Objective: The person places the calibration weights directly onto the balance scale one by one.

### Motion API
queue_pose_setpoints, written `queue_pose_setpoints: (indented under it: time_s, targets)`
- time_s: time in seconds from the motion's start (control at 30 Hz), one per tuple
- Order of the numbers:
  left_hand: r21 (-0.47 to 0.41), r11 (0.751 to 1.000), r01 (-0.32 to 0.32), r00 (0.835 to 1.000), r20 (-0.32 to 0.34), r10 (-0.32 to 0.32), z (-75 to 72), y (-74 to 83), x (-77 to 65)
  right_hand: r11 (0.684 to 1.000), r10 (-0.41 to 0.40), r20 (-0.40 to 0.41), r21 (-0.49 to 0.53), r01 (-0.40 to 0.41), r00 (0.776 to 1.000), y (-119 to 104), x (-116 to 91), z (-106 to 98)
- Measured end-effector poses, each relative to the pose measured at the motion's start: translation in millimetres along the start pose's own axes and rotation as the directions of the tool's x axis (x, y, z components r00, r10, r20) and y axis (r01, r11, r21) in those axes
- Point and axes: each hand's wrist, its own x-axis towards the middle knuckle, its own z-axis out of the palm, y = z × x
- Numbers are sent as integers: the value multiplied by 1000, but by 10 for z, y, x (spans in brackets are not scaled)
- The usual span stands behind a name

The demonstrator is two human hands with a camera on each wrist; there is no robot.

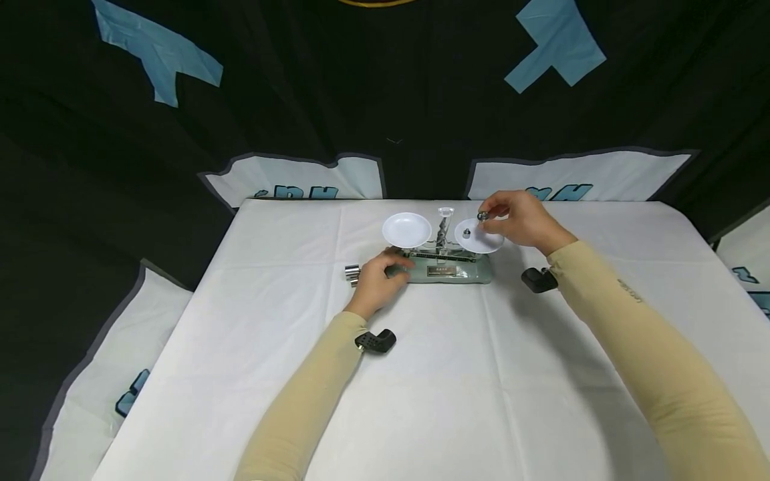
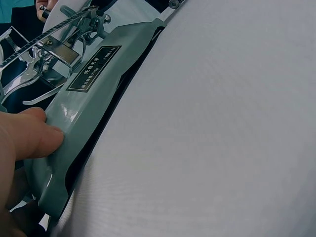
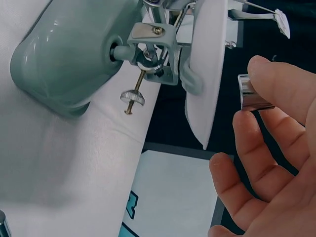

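A balance scale with a grey-green base (image 1: 469, 272) stands near the table's far edge, a dark label on its front. My left hand (image 1: 379, 280) grips the base's left end; in the left wrist view the thumb (image 2: 47, 140) lies on top of the green casing. Over the right pan (image 1: 486, 244), my right hand (image 1: 519, 217) pinches a shiny metal weight (image 3: 252, 94) between thumb and fingers, apart from the pan in the right wrist view. A smaller metal weight (image 1: 466, 233) sits on that pan. Nothing lies on the white left pan (image 1: 406, 230).
Several shiny metal cylinders (image 1: 352, 274) stand left of the scale, close to my left hand. A white cloth covers the table (image 1: 421, 401). Behind it hangs a black curtain (image 1: 385, 100) with blue tape. An adjusting nut (image 3: 132, 98) sticks out under the right pan.
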Motion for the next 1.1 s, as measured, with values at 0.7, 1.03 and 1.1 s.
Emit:
queue_pose_setpoints:
  time_s: [0.7, 1.03, 1.1]
  targets:
    - [22, 1000, -11, 1000, -1, 11, -13, 14, -6, 997, 9, 42, -77, -6, 999, -3, 41, 178]
    - [16, 1000, -21, 1000, -6, 21, -11, 8, -3, 995, 14, 38, -96, -11, 999, -20, 60, 205]
    - [16, 1000, -19, 1000, -5, 19, -14, 10, -6, 996, 15, 39, -92, -11, 999, -16, 65, 213]
